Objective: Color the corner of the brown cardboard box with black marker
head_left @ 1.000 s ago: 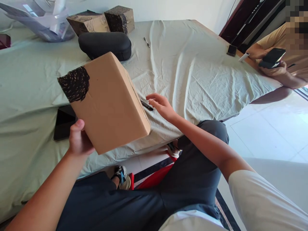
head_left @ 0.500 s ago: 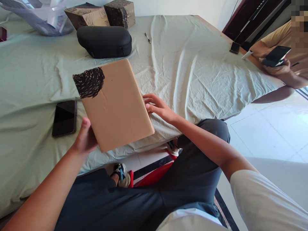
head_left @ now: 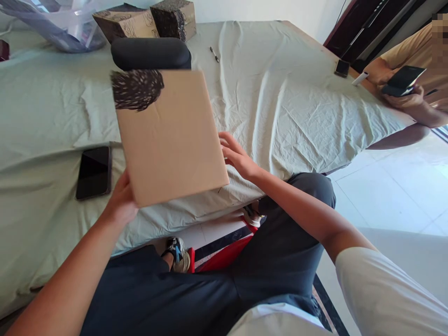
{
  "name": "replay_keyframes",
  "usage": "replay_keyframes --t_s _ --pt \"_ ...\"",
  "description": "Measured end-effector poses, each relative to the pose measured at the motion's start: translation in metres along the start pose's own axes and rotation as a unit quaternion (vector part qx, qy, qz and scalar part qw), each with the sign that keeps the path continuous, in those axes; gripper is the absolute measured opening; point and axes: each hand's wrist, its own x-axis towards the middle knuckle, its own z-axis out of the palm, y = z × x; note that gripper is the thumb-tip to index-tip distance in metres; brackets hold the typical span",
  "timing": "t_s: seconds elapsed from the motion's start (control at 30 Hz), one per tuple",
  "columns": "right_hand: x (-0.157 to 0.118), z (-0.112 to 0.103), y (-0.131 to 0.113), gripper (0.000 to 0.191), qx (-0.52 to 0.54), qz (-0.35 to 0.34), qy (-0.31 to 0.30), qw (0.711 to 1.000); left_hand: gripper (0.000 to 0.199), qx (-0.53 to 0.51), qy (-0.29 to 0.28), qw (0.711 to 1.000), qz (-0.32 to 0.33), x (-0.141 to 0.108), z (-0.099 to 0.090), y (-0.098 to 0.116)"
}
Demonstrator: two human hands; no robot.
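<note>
A brown cardboard box (head_left: pixel 171 140) is held up over the near side of the bed-like surface, one broad face towards me. Black scribble (head_left: pixel 138 88) covers that face's far left corner. My left hand (head_left: pixel 122 200) grips the box at its lower left edge, its fingers partly hidden by the cardboard. Against the right side of the box rests my right hand (head_left: pixel 238 156), with bent fingers whose tips go out of sight behind the edge. A black smartphone (head_left: pixel 94 172) lies flat just left of the box.
Behind the box sits a black hard case (head_left: pixel 150 52). Two scribbled cartons (head_left: pixel 126 25) and a clear plastic tub (head_left: pixel 66 30) stand along the wall. A pen (head_left: pixel 214 54) lies on the pale green cloth (head_left: pixel 280 107). At the far right, another person's hand (head_left: pixel 415 98) holds a dark device.
The box has turned slightly clockwise and shifted away from me, now covering part of the black case. My left thumb has moved behind its edge; my right hand moved slightly right.
</note>
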Motion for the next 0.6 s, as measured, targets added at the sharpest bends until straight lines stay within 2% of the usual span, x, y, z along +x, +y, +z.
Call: replay_keyframes --t_s 0.1,0.23,0.33,0.6 --pt "0.001 -0.003 -0.003 0.085 0.006 -0.033 0.006 0.999 0.070 -0.042 0.011 0.999 0.001 -0.004 0.011 0.001" --pt "0.000 -0.004 -0.002 0.107 0.000 -0.071 -0.023 0.997 0.066 -0.034 -0.059 0.996 0.049 -0.005 0.012 -0.001" --pt "0.000 -0.003 0.001 0.121 -0.024 -0.075 -0.029 0.996 0.072 -0.012 -0.078 0.994 0.077 -0.005 0.010 -0.002" --pt "0.004 -0.005 0.011 0.140 -0.088 -0.111 -0.027 0.990 0.064 0.024 -0.093 0.994 0.055 -0.008 0.013 0.008"
